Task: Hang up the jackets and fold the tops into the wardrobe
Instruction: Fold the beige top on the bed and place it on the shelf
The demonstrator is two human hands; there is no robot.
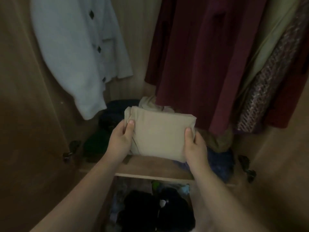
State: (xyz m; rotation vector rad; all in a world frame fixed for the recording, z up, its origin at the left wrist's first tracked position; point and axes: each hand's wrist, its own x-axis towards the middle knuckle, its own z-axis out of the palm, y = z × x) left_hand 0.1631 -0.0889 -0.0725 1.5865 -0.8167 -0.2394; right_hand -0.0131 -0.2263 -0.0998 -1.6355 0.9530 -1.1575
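Gripping a folded beige top [160, 131] by its two sides, the left hand [121, 139] and the right hand [194, 144] hold it flat between them, each thumb on its upper face and the other fingers curled out of sight beneath the cloth. The top is a neat squarish packet inside the wardrobe [137, 47], just above the wooden shelf [150, 168] whose front edge runs under both wrists; whether its underside touches the shelf cannot be told. Just beyond the thumbs, at the packet's far edge, lies a crumpled pale garment [150, 102]. Outward from the left hand a heap of dark clothes [113, 114] fills that end of the shelf. Under and outward from the right hand a blue garment [220, 163] is bunched, with an olive piece [219, 141] just past it. Below the forearms, in the compartment under the shelf, black clothes [153, 210] are piled. Above the left hand hangs a white jacket [75, 52] with dark buttons, its sleeve end coming down near the dark heap. Above the right hand hangs a maroon garment [200, 64], its hem close behind the top, and farther out on that side hangs a patterned garment [267, 89]. The brown wardrobe door [25, 114] stands open well out past the left hand, a metal hinge [71, 148] on its inner edge.
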